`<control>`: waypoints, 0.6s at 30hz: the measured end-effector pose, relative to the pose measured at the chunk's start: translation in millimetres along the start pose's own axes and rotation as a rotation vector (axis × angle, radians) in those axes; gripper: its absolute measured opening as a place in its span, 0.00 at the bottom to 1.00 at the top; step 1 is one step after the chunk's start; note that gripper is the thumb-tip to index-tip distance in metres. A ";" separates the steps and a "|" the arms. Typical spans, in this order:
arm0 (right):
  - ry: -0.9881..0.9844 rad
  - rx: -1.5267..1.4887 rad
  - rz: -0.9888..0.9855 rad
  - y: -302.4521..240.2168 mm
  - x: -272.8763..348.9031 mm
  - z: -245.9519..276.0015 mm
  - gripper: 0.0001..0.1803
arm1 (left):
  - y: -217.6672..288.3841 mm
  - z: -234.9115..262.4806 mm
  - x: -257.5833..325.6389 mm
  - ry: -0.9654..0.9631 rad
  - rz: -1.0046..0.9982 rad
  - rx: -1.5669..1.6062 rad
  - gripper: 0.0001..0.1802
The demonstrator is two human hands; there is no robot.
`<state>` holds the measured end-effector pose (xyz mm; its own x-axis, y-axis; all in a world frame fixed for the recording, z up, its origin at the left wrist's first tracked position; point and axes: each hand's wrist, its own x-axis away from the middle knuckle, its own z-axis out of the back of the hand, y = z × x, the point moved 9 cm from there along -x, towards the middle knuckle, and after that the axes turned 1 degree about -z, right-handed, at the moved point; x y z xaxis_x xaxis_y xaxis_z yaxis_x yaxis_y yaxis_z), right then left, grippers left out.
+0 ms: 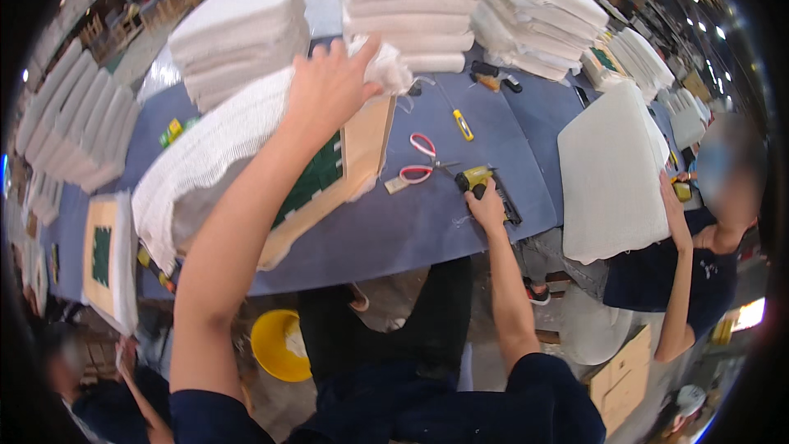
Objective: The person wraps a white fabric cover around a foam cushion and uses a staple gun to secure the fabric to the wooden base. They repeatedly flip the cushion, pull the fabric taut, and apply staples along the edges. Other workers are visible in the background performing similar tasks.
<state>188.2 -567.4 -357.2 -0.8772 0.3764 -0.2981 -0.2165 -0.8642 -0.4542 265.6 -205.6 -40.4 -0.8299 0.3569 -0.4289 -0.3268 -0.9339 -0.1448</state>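
In front of me a seat cushion stands tilted, its wooden underside (371, 136) with green webbing (316, 181) facing right. White knit fabric (218, 136) drapes over its left side and top. My left hand (329, 86) lies on the fabric at the far upper end, fingers spread, the fingertips partly out of sight over the far side. My right hand (488, 204) is closed round the handle of a yellow-green staple gun (475, 177), which is on or just above the table, right of the cushion. Red-handled scissors (421, 166) lie open between cushion and staple gun.
A yellow-handled screwdriver (463, 125) lies farther back on the blue-grey table (394, 234). Stacks of white cushions (411, 0) line the far side. At right a co-worker (699, 255) steadies a white cushion (612, 177). A yellow bucket (275, 349) stands below the table's near edge.
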 end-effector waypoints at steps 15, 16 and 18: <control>-0.377 0.004 0.182 -153.3 -6.3 -155.0 0.28 | -16.0 -8.1 9.7 0.068 0.023 -0.064 0.41; -0.327 0.018 0.188 -145.2 10.1 -137.8 0.27 | -15.7 -7.9 7.4 0.051 0.025 -0.049 0.41; -0.223 -0.035 0.212 -115.6 46.3 -111.0 0.20 | -13.1 -9.0 4.5 0.063 0.002 0.024 0.38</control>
<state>220.1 -413.0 -411.7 -0.9744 0.1031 -0.1996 -0.0071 -0.9021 -0.4314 270.2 -191.9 -48.4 -0.8008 0.3519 -0.4846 -0.3362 -0.9338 -0.1226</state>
